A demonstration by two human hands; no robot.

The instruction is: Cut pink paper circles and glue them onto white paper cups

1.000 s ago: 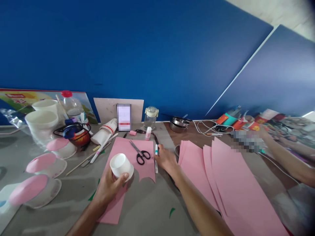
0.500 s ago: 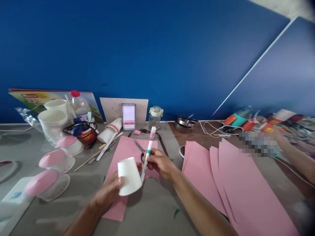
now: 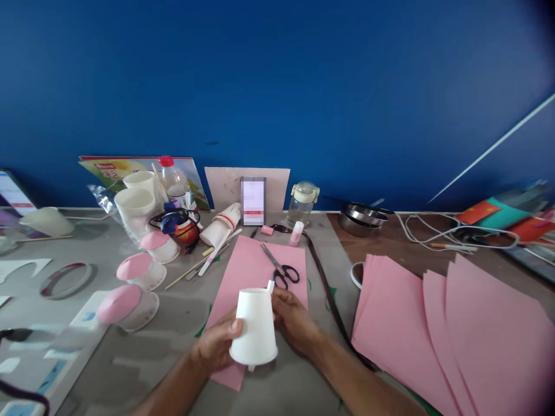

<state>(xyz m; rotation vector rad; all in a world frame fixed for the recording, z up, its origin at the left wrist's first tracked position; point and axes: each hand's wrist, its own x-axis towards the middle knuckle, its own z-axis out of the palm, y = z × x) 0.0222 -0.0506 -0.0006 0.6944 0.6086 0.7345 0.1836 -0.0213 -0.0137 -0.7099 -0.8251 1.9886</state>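
A white paper cup (image 3: pixel 255 323) is upside down, its wide rim toward me. My left hand (image 3: pixel 217 341) grips it from the left, with the thumb on its wall. My right hand (image 3: pixel 295 318) is at the cup's right side, fingers closed round a white marker (image 3: pixel 271 286). Most of the marker is hidden by the cup and fingers; one end shows above the hand, and a small tip shows under the rim. Beneath both hands lies a pink paper sheet (image 3: pixel 247 263), with black-handled scissors (image 3: pixel 280 267) on it.
Left are several cups with pink tops (image 3: pixel 119 303), stacked white cups (image 3: pixel 134 202), sticks (image 3: pixel 186 268) and a bottle (image 3: pixel 173 179). A phone (image 3: pixel 253 201), glass jar (image 3: pixel 302 202) and glue stick (image 3: pixel 296 233) stand behind. Pink sheets (image 3: pixel 399 312) and metal bowls (image 3: pixel 363 219) are right.
The view has swung left. The cup has been turned more upright, rim down, and my right hand has brought the marker in close against it, mostly behind the cup.
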